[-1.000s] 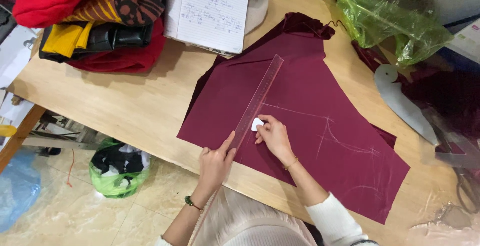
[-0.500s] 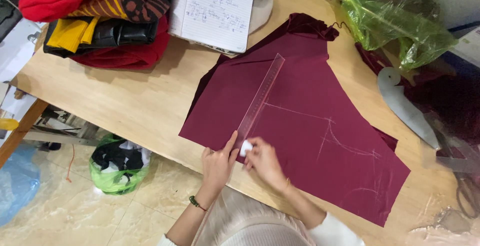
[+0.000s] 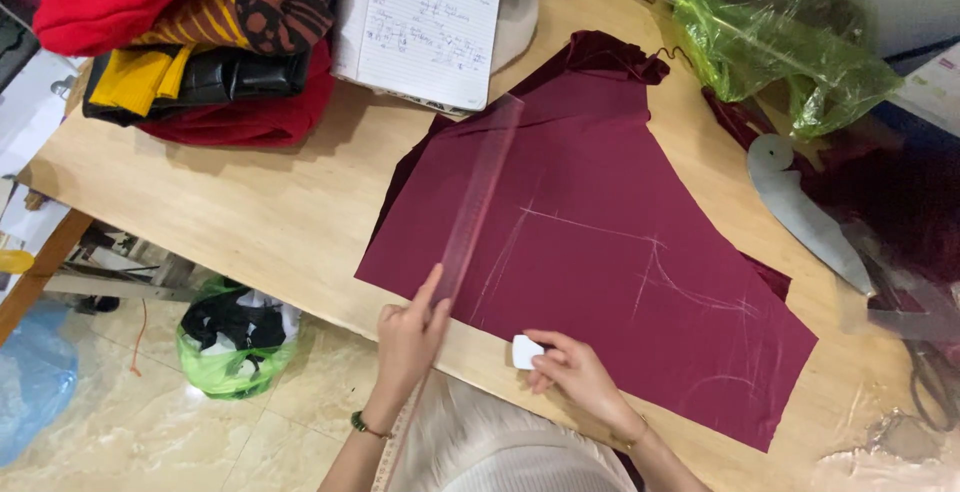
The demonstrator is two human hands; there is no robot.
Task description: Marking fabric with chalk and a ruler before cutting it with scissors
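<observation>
Pinching one white chalk piece (image 3: pixel 525 351) at the worktop's (image 3: pixel 230 207) near edge, the right hand (image 3: pixel 575 372) rests on one maroon cloth (image 3: pixel 610 242). Left hand's (image 3: pixel 408 337) grip closes on one clear ruler (image 3: pixel 478 202). One notebook (image 3: pixel 425 22) lies farther.

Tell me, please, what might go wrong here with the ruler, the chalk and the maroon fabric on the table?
The left hand holds only the near end of the clear ruler, so its far end could swing off line. The maroon fabric lies unweighted with its near edge by the table edge; it may slide. The right hand with the white chalk rests near the chalk lines and could smudge them.
</observation>
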